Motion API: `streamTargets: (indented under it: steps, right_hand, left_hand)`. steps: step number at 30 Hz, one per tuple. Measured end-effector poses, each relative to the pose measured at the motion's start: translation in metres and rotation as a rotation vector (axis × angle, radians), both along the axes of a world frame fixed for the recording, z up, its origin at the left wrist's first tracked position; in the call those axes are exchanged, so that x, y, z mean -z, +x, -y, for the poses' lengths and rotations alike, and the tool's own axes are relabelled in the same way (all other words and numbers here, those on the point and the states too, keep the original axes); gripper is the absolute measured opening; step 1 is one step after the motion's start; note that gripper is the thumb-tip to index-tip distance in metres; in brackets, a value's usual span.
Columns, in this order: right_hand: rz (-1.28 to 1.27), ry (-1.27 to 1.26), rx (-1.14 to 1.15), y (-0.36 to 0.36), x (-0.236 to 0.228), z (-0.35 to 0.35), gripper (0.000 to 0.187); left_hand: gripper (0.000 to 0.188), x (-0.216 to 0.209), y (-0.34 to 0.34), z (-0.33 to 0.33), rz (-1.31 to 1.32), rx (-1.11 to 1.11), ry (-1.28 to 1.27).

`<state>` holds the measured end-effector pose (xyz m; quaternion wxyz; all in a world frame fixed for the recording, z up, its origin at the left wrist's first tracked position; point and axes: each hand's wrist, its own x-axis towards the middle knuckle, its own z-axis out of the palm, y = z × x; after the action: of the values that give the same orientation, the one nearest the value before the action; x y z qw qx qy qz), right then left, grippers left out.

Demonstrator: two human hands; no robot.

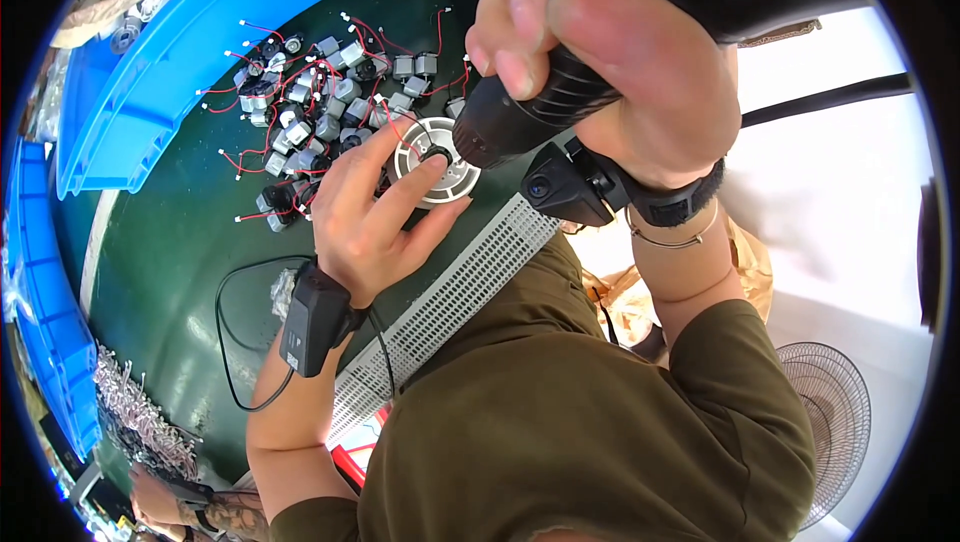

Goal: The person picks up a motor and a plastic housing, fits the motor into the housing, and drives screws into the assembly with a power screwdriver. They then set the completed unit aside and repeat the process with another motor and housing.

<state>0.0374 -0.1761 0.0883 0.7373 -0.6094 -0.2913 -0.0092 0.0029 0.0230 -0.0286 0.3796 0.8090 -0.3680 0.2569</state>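
My left hand (365, 217) rests its fingers on a white round plastic housing (460, 182) at the table's near side, holding it there. A small black part (436, 153) sits in the middle of the housing, under my index fingertip. My right hand (650, 62) is wrapped round a thick black power screwdriver (515, 112), which slants down to the left. The tool's nose is right beside the housing's right rim; whether its bit touches a screw is hidden. Just beyond my left hand lies a pile of small grey motors (330, 107) with red and black leads.
Blue plastic bins (210, 32) line the far and left edges of the green table (160, 262). A white perforated strip (450, 287) runs along the near edge. Bundled wires (145, 417) lie at lower left, near another person's hand (155, 497). A fan (825, 422) stands at right.
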Motion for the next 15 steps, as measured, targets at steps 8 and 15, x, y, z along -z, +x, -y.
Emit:
streamTargets:
  steps: [8, 15]
  right_hand:
    - [0.058, -0.021, 0.035, -0.003, 0.011, -0.004, 0.038]
    - [0.154, -0.027, 0.058, 0.002, 0.014, -0.016, 0.03]
  left_hand:
    - [0.039, 0.002, 0.002, -0.001, 0.004, 0.003, -0.007]
    - [0.038, 0.001, 0.001, -0.001, -0.025, 0.016, 0.01]
